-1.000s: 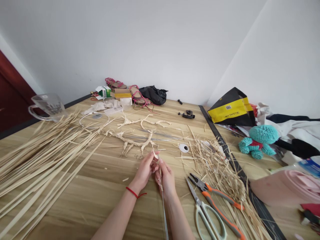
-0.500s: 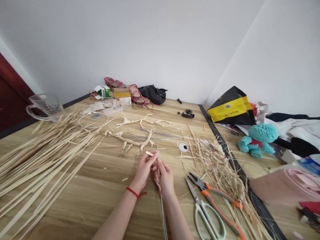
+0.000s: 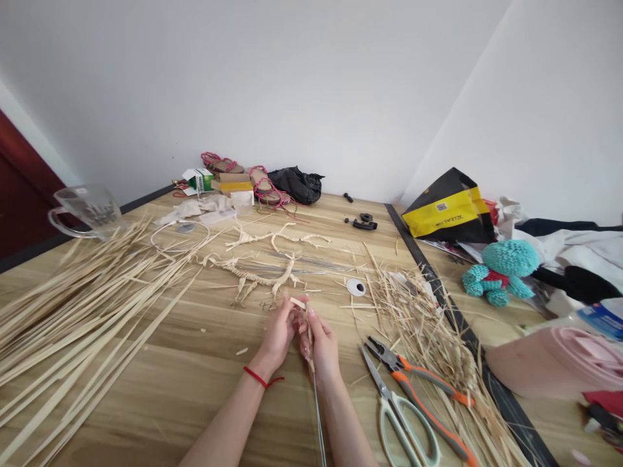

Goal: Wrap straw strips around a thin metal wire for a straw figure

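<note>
Both hands meet over the near middle of the table. My right hand (image 3: 322, 340) is closed around a straw-wrapped wire (image 3: 310, 353), whose bare grey ends trail down between my forearms. Pinched in the fingers of my left hand (image 3: 280, 334) is a pale flat straw strip (image 3: 298, 303) at the top of that wire; part of it is hidden by the fingers. Just beyond lie a straw-wrapped wire figure (image 3: 263, 279) with leg-like branches and a second wrapped piece (image 3: 277, 239) behind it.
Long straw strips (image 3: 97, 305) spread over the left side. Scissors (image 3: 396, 405) and orange-handled pliers (image 3: 423, 389) lie at the right, beside a heap of straw scraps (image 3: 413, 301). A white disc with a black spot (image 3: 355, 287) lies nearby. A glass mug (image 3: 92, 211) stands far left.
My left fingers have shifted slightly around the top of the wrapped wire, and the strip end now lies across it at a different angle. My right hand keeps its hold.
</note>
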`<state>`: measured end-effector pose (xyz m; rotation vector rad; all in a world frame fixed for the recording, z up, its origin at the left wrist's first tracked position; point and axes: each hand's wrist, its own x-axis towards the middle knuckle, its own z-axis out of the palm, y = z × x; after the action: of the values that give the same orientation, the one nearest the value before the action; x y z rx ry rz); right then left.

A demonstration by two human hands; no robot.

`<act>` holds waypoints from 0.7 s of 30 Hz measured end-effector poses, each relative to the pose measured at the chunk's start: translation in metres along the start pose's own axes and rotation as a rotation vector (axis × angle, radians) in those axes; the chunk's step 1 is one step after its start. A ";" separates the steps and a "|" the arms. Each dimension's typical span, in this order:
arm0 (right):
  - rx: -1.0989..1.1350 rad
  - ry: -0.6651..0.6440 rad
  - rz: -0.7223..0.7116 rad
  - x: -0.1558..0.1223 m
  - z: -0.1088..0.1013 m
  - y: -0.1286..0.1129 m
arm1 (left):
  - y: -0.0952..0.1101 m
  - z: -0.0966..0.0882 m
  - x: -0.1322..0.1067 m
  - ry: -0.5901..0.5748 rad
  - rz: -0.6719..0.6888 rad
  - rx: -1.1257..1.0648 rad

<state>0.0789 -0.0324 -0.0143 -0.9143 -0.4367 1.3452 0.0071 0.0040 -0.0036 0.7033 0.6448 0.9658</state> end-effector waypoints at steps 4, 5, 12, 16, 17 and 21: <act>-0.009 0.006 0.000 -0.001 0.001 -0.001 | -0.004 0.001 0.001 0.029 0.038 0.104; -0.010 0.008 0.000 -0.001 0.001 -0.001 | -0.004 0.001 0.001 0.029 0.043 0.125; 0.027 -0.001 0.020 -0.002 0.001 -0.004 | -0.002 0.002 0.000 0.045 0.079 0.245; 0.091 -0.034 -0.005 -0.002 0.001 -0.005 | -0.001 0.002 0.000 0.098 0.132 0.292; 0.100 -0.043 -0.013 -0.001 0.001 -0.006 | -0.001 0.001 0.001 0.101 0.140 0.294; 0.134 -0.049 -0.025 0.002 -0.001 -0.008 | 0.001 -0.001 0.003 0.053 0.144 0.247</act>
<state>0.0854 -0.0308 -0.0094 -0.7647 -0.3898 1.3592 0.0071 0.0070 -0.0043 0.9557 0.7762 1.0499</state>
